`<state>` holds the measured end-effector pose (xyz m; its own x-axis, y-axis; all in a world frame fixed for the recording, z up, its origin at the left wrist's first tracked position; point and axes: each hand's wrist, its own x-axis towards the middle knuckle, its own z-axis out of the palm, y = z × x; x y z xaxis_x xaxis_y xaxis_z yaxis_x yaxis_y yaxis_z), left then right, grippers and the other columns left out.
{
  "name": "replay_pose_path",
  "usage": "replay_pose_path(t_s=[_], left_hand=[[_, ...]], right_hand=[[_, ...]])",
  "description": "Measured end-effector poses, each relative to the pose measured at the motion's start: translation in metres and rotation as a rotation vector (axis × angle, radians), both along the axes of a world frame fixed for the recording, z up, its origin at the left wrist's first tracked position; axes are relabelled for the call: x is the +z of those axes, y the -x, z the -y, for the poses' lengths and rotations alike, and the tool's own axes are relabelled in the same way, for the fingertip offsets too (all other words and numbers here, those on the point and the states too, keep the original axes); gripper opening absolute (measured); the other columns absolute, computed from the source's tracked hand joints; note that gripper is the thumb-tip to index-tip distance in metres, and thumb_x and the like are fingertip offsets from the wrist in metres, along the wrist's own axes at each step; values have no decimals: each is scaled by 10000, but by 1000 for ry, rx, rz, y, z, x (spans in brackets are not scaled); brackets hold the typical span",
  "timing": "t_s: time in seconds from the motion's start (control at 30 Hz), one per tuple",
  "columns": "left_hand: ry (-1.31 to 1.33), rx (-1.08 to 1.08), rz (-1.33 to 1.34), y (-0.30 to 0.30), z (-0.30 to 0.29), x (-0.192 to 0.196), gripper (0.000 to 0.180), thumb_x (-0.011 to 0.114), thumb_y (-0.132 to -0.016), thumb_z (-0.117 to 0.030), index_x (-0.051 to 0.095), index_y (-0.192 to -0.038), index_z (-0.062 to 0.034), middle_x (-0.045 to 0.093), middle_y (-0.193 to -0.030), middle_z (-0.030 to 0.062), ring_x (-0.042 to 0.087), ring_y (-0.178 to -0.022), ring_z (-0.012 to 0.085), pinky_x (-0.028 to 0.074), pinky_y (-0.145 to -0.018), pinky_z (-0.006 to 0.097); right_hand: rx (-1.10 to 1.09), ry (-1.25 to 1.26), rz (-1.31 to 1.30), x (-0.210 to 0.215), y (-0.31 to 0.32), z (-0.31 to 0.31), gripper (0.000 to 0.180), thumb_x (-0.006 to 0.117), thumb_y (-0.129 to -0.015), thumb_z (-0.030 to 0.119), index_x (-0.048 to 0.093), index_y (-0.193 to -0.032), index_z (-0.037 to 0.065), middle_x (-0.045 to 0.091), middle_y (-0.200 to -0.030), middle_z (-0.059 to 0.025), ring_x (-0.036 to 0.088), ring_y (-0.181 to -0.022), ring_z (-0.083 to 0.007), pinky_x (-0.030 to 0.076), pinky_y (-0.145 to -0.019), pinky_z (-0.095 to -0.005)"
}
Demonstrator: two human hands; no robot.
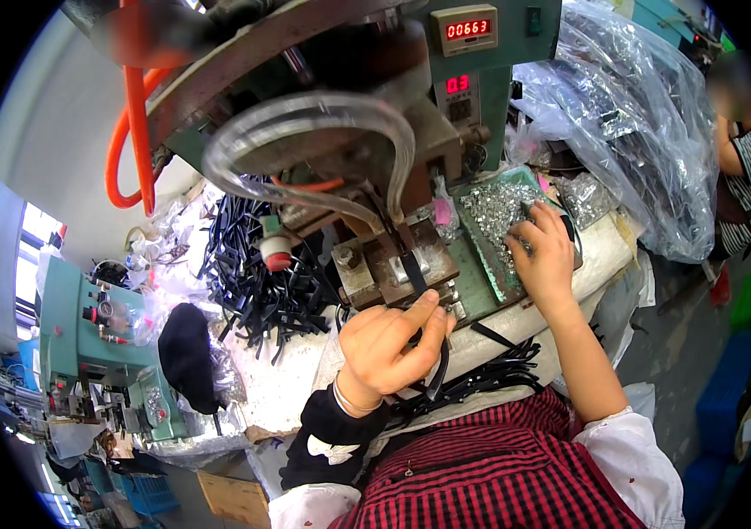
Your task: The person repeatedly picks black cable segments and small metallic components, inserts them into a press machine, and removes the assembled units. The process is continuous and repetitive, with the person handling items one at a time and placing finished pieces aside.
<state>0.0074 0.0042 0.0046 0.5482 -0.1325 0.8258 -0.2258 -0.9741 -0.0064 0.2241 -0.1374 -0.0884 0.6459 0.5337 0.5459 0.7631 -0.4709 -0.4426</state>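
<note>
My left hand (393,346) is closed, pinching a black strap (414,273) between thumb and index finger. The strap's far end lies on the metal die block (375,270) of a green press, under its tooling; part of the strap hangs down past my hand. My right hand (546,257) reaches into a green tray (487,261) right of the die. Its fingers are bent and apart over a heap of small shiny metal pieces (501,210). Whether a piece lies between the fingertips is too small to see.
A heap of black straps (256,273) lies left of the press, and more straps (494,370) lie along the near edge. A red push button (278,256) and a clear hose (314,104) stick out near the die. A plastic bag (622,132) stands at right, before another person (746,185).
</note>
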Motion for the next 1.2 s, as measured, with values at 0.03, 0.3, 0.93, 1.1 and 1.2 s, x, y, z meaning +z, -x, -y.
replay_pose_path(t_s=[0.03,0.3,0.93,1.1,1.2], left_hand=[[7,4,17,1,0,-2,237,834,-732,-29,697,-921,-65,732,-1022,155,583,-523,142,407,-432,263],[209,92,-105,72,36,11,276,768,-742,-10,739,-1011,-65,723,-1136,139,609,-652,164,447,-533,281],[339,908,-200,138,-92,-94,189,774,-746,-46,793,-919,-120,623,-1370,100,524,-1160,344,366,-1036,422],[1111,510,249,127,-95,-65,224,651,-964,-74,687,-1175,-10,743,-1064,136,654,-836,158,508,-835,280],[1246,442,198,126,-87,-53,253,586,-1017,-107,618,-1248,-8,749,-907,101,660,-698,104,507,-680,197]], right_hand=[[2,-16,14,0,0,-1,157,779,-762,133,709,-886,67,648,-1224,-169,542,-1269,-370,456,-1012,-468],[2,-232,95,7,0,1,91,716,-818,61,708,-899,19,714,-982,-150,667,-997,-348,515,-896,-428],[48,-872,-765,-13,-8,13,143,634,-959,32,642,-1096,-8,685,-917,-32,620,-834,-86,483,-793,-224],[84,-818,-832,3,2,-22,185,649,-960,54,705,-1123,-13,726,-1028,-61,661,-943,-113,512,-847,-244],[188,-658,-665,25,28,-36,186,652,-935,39,737,-1099,15,737,-1018,-60,662,-941,-134,507,-861,-280]])
